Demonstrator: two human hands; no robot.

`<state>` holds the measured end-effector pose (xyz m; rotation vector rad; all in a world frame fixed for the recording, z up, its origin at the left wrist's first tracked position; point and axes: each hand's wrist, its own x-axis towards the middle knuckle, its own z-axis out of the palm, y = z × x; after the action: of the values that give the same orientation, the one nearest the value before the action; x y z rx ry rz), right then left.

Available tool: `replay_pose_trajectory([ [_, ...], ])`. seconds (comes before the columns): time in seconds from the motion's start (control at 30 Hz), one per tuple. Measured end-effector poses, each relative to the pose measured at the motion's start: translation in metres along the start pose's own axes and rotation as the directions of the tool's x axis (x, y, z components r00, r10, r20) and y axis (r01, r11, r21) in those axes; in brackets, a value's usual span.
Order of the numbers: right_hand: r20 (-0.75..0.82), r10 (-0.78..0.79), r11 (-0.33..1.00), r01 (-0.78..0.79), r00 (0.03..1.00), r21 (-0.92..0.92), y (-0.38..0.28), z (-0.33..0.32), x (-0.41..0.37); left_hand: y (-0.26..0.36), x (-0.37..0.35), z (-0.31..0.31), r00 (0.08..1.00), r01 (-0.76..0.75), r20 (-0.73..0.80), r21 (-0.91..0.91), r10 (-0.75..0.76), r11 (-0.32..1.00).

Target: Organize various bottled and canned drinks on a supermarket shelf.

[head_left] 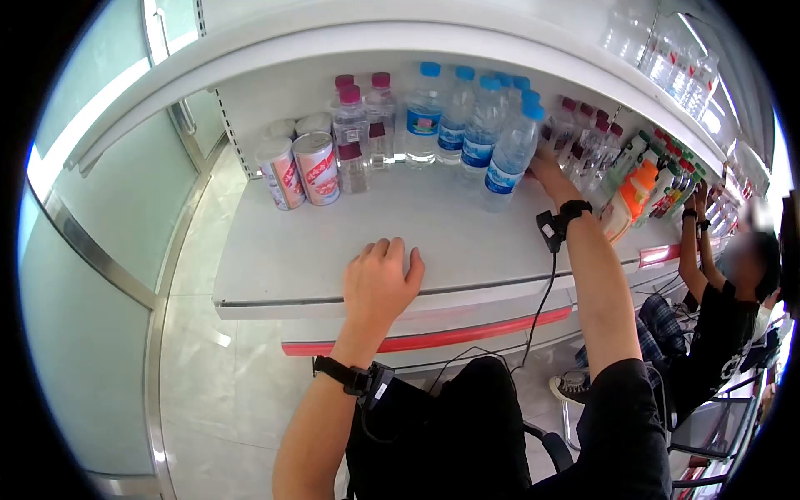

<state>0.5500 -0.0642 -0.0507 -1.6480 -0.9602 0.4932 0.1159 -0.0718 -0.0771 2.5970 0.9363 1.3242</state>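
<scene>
My left hand (pixel 382 278) rests on the front edge of the white shelf (pixel 417 242), palm down, fingers slightly spread, holding nothing. My right hand (pixel 546 169) reaches to the back of the shelf, between a blue-capped water bottle (pixel 512 154) and small dark-red-capped bottles (pixel 561 125); its fingers are mostly hidden there. Several blue-capped bottles stand upright to its left. Clear bottles with magenta caps (pixel 351 121) stand further left, beside white-and-red cans (pixel 317 169).
An orange-topped bottle (pixel 631 200) and green-capped bottles stand at the right. Another person (pixel 721 321) sits far right, arms raised to the shelf. A black cable (pixel 546 292) hangs from my right wrist. An upper shelf (pixel 417 37) runs overhead; glass doors (pixel 117 192) stand left.
</scene>
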Motion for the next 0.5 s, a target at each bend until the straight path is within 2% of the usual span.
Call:
replay_pose_trajectory([
  [0.03,-0.049,-0.036,0.99,0.029,0.998,-0.135,-0.003,0.002,-0.003,0.0,0.0,0.001,1.0,-0.002,-0.01,-0.003,0.002,1.0],
  [0.17,-0.093,-0.114,0.985,0.101,0.989,-0.14,0.001,0.007,-0.013,-0.001,0.0,0.002,1.0,-0.012,-0.012,-0.003,0.012,1.0],
  [0.27,-0.106,-0.081,0.993,0.072,0.991,-0.091,0.018,0.006,-0.002,0.0,0.0,0.002,1.0,-0.009,-0.011,0.017,0.01,1.0],
  [0.33,-0.064,-0.113,0.986,0.119,0.992,0.116,0.026,0.007,0.003,0.001,0.0,0.002,1.0,0.003,-0.021,0.014,-0.003,1.0],
  [0.47,-0.014,-0.135,0.974,0.135,0.991,0.181,0.009,0.011,-0.013,0.002,0.0,0.002,1.0,0.007,0.002,0.022,-0.007,1.0],
  [0.5,-0.007,-0.077,0.981,0.077,0.997,0.176,-0.002,0.014,-0.022,0.002,0.0,0.001,1.0,0.008,0.015,0.032,-0.009,0.999],
])
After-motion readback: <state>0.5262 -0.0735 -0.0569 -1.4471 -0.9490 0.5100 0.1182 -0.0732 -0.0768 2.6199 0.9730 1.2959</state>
